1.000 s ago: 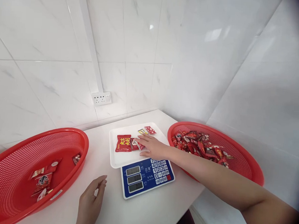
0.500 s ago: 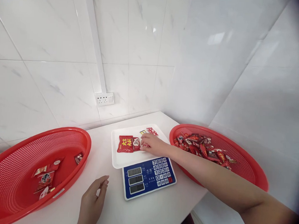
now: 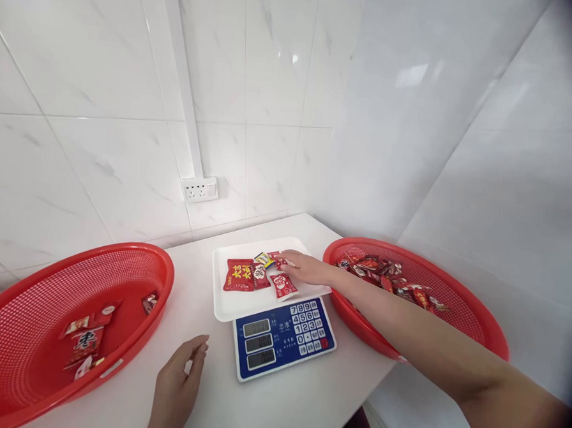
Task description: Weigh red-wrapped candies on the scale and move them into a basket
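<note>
My right hand (image 3: pixel 303 268) reaches over the white weighing tray (image 3: pixel 224 303), its fingers closed on a small red spotted snack packet (image 3: pixel 275 256), partly hidden beneath them. A yellow and blue packet (image 3: pixel 264 259) lies against that one. Nearer me on the tray is a red packet with a white round print (image 3: pixel 285 287). To the left lie a large red packet with yellow characters (image 3: pixel 239 275) and a dark red packet (image 3: pixel 260 275) beside it. My left hand (image 3: pixel 177 381) rests on the table left of the scale (image 3: pixel 284 341), fingers curled to the thumb, nothing visible in it.
On the left stands a red plastic basket (image 3: pixel 165 278) with several snack packets (image 3: pixel 86 341). Another red basket (image 3: pixel 472 313) on the right holds many packets (image 3: pixel 383 273), with my right forearm across its rim. A tiled wall with a socket (image 3: pixel 200 189) rises behind the table (image 3: pixel 295 406).
My right hand let go of the round-print packet, which lies nearer the tray's front, and shifted back right. The spotted and yellow packets moved left. My left hand stayed put.
</note>
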`<state>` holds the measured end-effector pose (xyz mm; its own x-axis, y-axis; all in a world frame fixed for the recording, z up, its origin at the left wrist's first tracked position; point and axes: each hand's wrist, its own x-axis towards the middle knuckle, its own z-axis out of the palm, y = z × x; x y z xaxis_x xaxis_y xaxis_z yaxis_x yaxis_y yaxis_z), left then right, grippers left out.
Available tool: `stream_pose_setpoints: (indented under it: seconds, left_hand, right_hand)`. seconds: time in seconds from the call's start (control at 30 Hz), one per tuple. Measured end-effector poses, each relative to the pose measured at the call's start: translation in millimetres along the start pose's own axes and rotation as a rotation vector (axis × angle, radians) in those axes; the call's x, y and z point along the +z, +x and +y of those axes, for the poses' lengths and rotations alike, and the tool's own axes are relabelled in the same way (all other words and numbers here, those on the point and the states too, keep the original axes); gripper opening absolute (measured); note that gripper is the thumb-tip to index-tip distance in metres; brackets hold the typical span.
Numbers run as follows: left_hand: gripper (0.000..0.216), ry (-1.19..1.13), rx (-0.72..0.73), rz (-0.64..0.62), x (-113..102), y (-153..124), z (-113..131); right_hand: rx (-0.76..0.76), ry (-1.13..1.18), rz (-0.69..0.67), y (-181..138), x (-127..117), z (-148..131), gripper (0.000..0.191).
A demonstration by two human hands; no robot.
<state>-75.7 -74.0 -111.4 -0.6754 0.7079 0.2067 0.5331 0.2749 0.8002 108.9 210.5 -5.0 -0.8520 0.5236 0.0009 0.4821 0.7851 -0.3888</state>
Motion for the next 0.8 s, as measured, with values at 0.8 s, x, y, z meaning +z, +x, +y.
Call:
stream_pose_setpoints:
  seconds: [0.8]
  left_hand:
    - [0.033,0.075,-0.007,0.198,-14,-4,21]
  right_hand:
    - [-0.020,0.495,-0.243,-149,110,-71,0.017]
